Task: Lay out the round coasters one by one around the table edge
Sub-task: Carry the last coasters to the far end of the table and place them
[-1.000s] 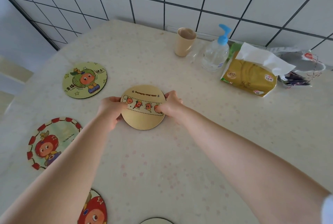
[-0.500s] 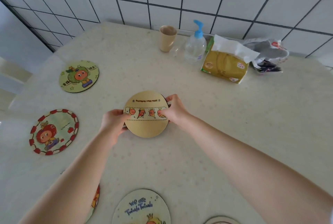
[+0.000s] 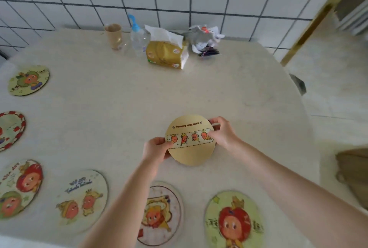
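Observation:
A round tan coaster (image 3: 191, 151) with a strip of small cartoon figures is held over the right half of the cream table (image 3: 123, 98). My left hand (image 3: 156, 149) pinches its left edge and my right hand (image 3: 222, 133) pinches its right edge. Several other cartoon coasters lie flat along the left and near edges: a green one (image 3: 28, 80), a red-rimmed one (image 3: 11, 130), a red-and-green one (image 3: 19, 187), a pale one (image 3: 82, 200), a brown-ringed one (image 3: 161, 216) partly under my left forearm, and a green one with a red figure (image 3: 234, 221).
Against the tiled wall at the back stand a beige cup (image 3: 114, 36), a clear pump bottle (image 3: 138, 38), a yellow tissue pack (image 3: 166, 53) and a crumpled white bag (image 3: 205, 38). The table's curved right edge drops to the floor; a brown object (image 3: 352, 176) sits beyond it.
Both hands have carried the tan coaster to the right across the table. The view has swung right and down, bringing the near-edge coasters into sight.

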A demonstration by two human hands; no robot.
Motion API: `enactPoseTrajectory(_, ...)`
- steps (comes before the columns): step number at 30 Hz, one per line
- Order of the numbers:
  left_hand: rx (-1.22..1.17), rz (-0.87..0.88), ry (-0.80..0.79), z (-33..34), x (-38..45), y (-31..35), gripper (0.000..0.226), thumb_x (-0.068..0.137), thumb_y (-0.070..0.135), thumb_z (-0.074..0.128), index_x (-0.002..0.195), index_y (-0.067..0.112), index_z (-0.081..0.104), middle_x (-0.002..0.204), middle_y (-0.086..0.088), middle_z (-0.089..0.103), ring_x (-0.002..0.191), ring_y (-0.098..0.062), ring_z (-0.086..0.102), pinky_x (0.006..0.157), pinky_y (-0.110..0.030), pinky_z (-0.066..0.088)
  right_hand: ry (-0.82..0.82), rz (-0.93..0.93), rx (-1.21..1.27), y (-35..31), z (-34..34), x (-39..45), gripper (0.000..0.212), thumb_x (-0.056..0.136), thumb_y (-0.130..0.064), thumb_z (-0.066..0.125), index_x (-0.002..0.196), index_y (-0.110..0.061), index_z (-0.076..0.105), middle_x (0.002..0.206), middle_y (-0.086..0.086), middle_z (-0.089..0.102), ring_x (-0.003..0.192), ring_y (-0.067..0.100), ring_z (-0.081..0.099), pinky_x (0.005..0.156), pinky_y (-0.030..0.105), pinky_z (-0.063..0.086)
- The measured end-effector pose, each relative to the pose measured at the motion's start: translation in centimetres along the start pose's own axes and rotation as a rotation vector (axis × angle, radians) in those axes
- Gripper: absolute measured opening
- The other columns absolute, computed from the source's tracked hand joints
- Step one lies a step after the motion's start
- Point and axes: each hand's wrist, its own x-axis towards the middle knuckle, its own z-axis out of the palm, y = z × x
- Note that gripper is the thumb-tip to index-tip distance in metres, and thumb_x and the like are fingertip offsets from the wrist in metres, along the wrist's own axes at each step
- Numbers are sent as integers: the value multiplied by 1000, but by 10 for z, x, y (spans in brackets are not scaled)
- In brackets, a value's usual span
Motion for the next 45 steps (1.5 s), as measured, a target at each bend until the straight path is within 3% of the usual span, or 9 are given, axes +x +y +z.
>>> enactPoseTrajectory(9, 40, -36, -85, 143, -70, -45, 8, 83, 3, 66, 90, 0, 66, 92, -16, 74, 84, -31, 73, 80, -46, 59, 108, 35, -56, 80, -137, -40, 27, 84, -2, 62, 99, -24, 57, 80, -9, 63, 72, 9, 63, 65, 27, 52)
enactPoseTrajectory(15, 137, -65, -113, 196, -93, -60, 8, 83, 9, 67, 90, 5, 65, 93, -15, 73, 83, -27, 73, 78, -43, 60, 167, 95, -38, 117, -184, -54, 23, 83, -3, 65, 100, -18, 59, 92, 3, 68, 81, 18, 66, 67, 27, 51)
enactPoseTrajectory(19, 233, -37, -119, 212, -93, -58, 7, 83, 11, 67, 88, 6, 65, 94, -18, 72, 89, -32, 71, 82, -50, 57, 209, 127, -27, 127, -193, -55, 22, 83, -1, 64, 97, -17, 61, 80, -7, 64, 71, 6, 61, 54, 18, 42)
enactPoseTrajectory(22, 373, 16, -92, 219, -95, -59, 9, 82, 10, 65, 90, 7, 65, 92, -15, 71, 87, -33, 68, 82, -49, 57, 216, 156, -32, 129, -194, -53, 23, 80, 1, 60, 91, -19, 63, 84, -4, 66, 76, 12, 61, 55, 21, 41)
enactPoseTrajectory(24, 478, 78, -60, 221, -100, -60, 4, 80, 11, 65, 83, 11, 63, 93, -7, 64, 76, -21, 62, 72, -42, 56, 216, 174, -54, 128, -195, -51, 24, 79, 0, 56, 92, -19, 64, 89, -1, 68, 79, 16, 62, 55, 23, 41)
enactPoseTrajectory(27, 572, 164, 1, 222, -104, -60, 21, 80, 17, 67, 69, 27, 52, 98, 6, 45, 71, -1, 46, 57, -19, 40, 214, 170, -113, 126, -195, -47, 22, 80, -2, 53, 92, -16, 65, 89, 0, 67, 82, 19, 61, 54, 22, 40)
enactPoseTrajectory(33, 412, 105, -114, 225, -97, -43, 3, 83, 14, 64, 84, 16, 63, 84, -6, 69, 74, -26, 68, 69, -39, 58, 309, 106, -274, 112, -203, -35, 17, 84, -8, 48, 92, -18, 59, 78, -10, 58, 65, -1, 50, 46, 20, 34)
enactPoseTrajectory(38, 309, 78, -115, 228, -73, -14, 3, 85, 12, 63, 86, 14, 65, 83, -7, 69, 66, -19, 64, 67, -31, 56, 302, 39, -241, 86, -212, -9, 19, 87, -7, 49, 98, -16, 61, 88, -4, 61, 75, 10, 54, 52, 20, 37)
enactPoseTrajectory(45, 323, 131, -93, 244, -12, 47, 7, 86, 9, 62, 86, 15, 64, 92, -12, 71, 82, -28, 70, 76, -45, 60, 332, -26, -206, 39, -223, 59, 20, 90, -6, 53, 103, -14, 64, 94, -3, 61, 85, 14, 57, 60, 17, 40)
